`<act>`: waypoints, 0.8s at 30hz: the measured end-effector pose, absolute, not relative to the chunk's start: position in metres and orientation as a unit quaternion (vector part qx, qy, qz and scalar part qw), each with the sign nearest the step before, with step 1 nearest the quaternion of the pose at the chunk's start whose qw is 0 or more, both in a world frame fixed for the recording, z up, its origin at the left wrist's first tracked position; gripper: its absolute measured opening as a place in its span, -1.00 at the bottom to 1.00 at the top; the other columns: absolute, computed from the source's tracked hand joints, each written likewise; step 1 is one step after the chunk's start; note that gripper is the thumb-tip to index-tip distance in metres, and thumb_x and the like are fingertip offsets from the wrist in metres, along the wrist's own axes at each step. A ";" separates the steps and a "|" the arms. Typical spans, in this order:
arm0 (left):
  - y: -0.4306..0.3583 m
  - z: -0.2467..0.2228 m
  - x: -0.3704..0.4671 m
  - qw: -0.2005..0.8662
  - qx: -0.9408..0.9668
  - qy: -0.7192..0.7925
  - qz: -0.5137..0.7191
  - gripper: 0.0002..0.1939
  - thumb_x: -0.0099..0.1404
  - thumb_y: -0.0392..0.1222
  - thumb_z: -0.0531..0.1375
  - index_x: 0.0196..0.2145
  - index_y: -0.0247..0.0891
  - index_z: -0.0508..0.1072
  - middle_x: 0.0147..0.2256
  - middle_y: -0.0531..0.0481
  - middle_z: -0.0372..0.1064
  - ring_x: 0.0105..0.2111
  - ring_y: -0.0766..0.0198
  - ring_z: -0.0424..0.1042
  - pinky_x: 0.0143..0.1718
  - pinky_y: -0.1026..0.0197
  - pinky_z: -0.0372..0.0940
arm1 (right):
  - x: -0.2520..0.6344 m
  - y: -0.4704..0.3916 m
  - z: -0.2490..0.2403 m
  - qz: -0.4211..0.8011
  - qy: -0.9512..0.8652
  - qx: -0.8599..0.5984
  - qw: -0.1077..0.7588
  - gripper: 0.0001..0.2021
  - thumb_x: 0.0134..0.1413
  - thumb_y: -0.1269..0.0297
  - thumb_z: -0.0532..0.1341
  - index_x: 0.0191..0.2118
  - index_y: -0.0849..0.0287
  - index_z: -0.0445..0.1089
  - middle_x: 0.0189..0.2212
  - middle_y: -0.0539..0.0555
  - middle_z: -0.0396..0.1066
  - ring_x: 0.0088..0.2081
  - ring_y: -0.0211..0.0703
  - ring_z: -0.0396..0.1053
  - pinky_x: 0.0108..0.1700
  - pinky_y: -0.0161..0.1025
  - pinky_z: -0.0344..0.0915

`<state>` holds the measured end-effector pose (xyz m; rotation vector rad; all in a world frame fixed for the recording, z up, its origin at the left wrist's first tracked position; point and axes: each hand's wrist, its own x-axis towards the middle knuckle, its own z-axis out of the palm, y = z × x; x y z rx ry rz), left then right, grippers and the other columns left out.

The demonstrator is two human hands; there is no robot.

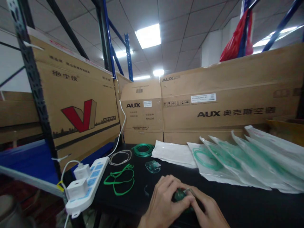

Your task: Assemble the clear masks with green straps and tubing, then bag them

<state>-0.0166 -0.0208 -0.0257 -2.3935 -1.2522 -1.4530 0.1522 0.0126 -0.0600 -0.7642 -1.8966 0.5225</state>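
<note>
Starting at the lower left: one white power strip (pixel 93 182) with two chunky white plugs (pixel 82 171) in it. Next along the black tabletop (pixel 128 202), one tangle of bright green strap (pixel 120 182), one whitish coil of tubing (pixel 129 155) just above it in the frame, then one dark green coil (pixel 142 151) and one small clear piece (pixel 153 166) with some green in it, lower down. There's a faint clear scrap (pixel 146 190) too, can't tell what it is.

Lower middle is where the action is. Left hand (pixel 163 201) is wrapped round a small green piece (pixel 179 194), thumb across it, and the right hand (pixel 205 204) grips it from the other side, fingertips by a thin pale bit (pixel 188 191). So one piece, two hands, mostly covered. My guess is they're mid-fiddle, fitting or adjusting something on it; that'd call for one hand keeping it steady while the other's fingertips work.

Past that, one flat white packet (pixel 174 153) at centre, then overlapping clear packets (pixel 206 158) fanned rightward, at least five, green tubing visible in several.
</note>
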 end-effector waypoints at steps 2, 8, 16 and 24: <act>-0.024 -0.016 -0.028 0.029 -0.778 -0.446 -0.442 -0.84 0.34 -0.08 0.26 -0.15 -0.13 0.52 -0.20 0.00 0.53 -0.19 0.15 0.50 -0.04 0.09 0.31 | 0.153 0.017 -0.063 0.232 -0.770 -0.341 0.486 -0.62 0.28 0.04 0.14 -0.08 0.15 0.60 -0.07 0.19 0.59 -0.03 0.06 0.56 0.03 -0.18 0.48; -0.038 0.006 -0.111 0.040 -0.681 -0.653 -0.330 -0.71 0.49 -0.13 0.00 -0.12 -0.14 0.53 -0.09 -0.06 0.50 -0.06 0.14 0.48 0.00 0.14 0.29 | 0.155 0.019 -0.076 0.272 -0.751 -0.384 0.463 -0.59 0.29 -0.01 0.12 0.03 0.08 0.56 0.03 0.10 0.54 0.11 0.05 0.46 0.23 -0.06 0.31; -0.056 -0.010 -0.196 0.039 -0.620 -0.771 -0.143 -0.73 0.34 -0.30 0.11 -0.06 -0.21 0.52 -0.02 -0.10 0.48 0.01 0.13 0.46 0.03 0.18 0.25 | 0.151 0.013 -0.083 0.244 -0.741 -0.381 0.495 -0.61 0.29 0.00 0.14 0.04 0.05 0.55 0.02 0.07 0.55 0.09 0.01 0.48 0.19 -0.12 0.37; -0.037 0.017 -0.200 0.102 -0.606 -0.753 -0.237 -0.80 0.29 -0.34 0.08 -0.39 -0.22 0.48 -0.34 -0.07 0.52 -0.27 0.12 0.51 -0.23 0.19 0.25 | 0.144 0.005 -0.072 0.264 -0.711 -0.377 0.531 -0.62 0.31 -0.01 0.12 -0.05 0.06 0.59 -0.05 0.10 0.58 0.04 0.11 0.50 0.16 0.07 0.39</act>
